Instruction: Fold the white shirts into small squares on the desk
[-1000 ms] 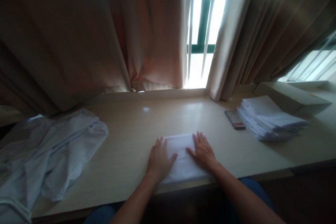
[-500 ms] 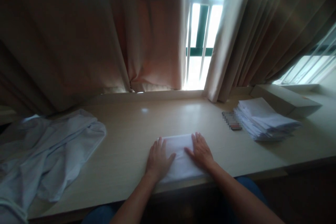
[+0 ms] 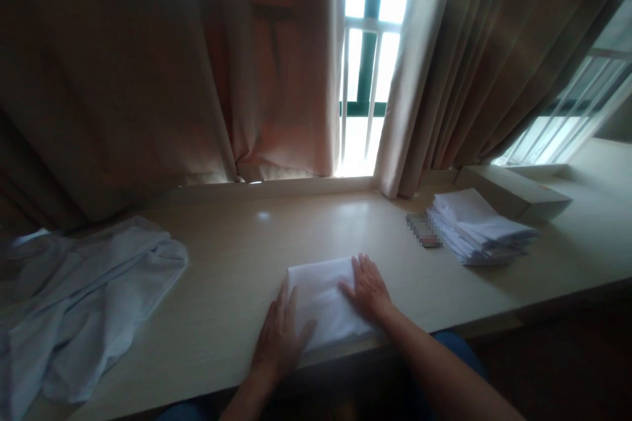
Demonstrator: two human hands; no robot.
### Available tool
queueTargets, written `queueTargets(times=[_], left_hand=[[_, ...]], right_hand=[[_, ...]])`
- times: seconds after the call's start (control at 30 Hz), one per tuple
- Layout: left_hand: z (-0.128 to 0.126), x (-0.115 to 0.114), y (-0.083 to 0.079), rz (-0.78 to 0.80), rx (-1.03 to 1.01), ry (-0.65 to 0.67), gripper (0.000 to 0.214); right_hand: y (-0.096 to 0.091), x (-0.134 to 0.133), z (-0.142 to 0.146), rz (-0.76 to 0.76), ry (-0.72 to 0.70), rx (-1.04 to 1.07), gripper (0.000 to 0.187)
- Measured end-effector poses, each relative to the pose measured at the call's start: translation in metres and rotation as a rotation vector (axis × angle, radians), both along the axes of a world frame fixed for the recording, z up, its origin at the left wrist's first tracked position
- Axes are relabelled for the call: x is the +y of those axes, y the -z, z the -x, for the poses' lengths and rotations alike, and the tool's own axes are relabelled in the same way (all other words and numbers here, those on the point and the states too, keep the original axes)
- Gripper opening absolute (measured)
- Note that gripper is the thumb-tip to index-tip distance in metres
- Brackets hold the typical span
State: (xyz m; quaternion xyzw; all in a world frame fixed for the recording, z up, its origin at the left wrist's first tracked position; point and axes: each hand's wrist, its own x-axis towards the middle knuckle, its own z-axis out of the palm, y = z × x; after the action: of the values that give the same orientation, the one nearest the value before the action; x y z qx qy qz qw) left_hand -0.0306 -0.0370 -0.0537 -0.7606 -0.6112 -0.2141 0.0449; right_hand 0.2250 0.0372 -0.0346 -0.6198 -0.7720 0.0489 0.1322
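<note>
A folded white cloth (image 3: 323, 296) lies flat at the front edge of the table, its exact kind not clear. My left hand (image 3: 281, 332) is at the cloth's left side, slightly blurred, fingers spread, with the thumb over the cloth. On its right side rests my right hand (image 3: 368, 288), palm down with fingers stretched out. Neither hand is closed round anything.
A loose heap of white cloth (image 3: 106, 309) covers the table's left part. Toward the right stand a stack of folded white cloths (image 3: 478, 227), a blurred-out flat item (image 3: 424, 230) and a long pale box (image 3: 513, 191). Curtains (image 3: 286, 79) hang behind the pale table (image 3: 222, 276).
My left hand has slid toward me and left along the cloth's side, uncovering its far left corner. My right hand stays on the cloth. The view has shifted slightly.
</note>
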Motion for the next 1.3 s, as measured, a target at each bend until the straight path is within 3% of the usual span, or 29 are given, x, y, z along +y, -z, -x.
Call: queueTargets(times=[0.17,0.3,0.47,0.53,0.67,1.3], left_hand=[[0.006,-0.007,0.014,-0.053,0.102,0.035,0.096],[0.006,-0.005,0.018,-0.078,0.126,0.025,0.099],[0.004,-0.006,0.016,-0.054,0.138,0.015,0.095],[0.003,-0.006,0.014,-0.055,0.143,0.011,0.095],[0.002,-0.006,0.012,-0.066,0.135,0.023,0.095],[0.002,-0.008,0.014,-0.062,0.124,0.024,0.095]], right_hand=[[-0.002,0.001,-0.003,0.034,0.000,0.001,0.091],[-0.017,0.000,0.001,0.078,-0.019,-0.016,0.095],[-0.031,-0.027,0.029,-0.058,-0.230,0.023,0.086],[-0.030,-0.040,0.039,-0.054,-0.298,0.057,0.077],[-0.023,-0.052,0.046,-0.050,-0.289,0.104,0.071],[-0.015,-0.050,0.033,-0.086,-0.313,0.079,0.067]])
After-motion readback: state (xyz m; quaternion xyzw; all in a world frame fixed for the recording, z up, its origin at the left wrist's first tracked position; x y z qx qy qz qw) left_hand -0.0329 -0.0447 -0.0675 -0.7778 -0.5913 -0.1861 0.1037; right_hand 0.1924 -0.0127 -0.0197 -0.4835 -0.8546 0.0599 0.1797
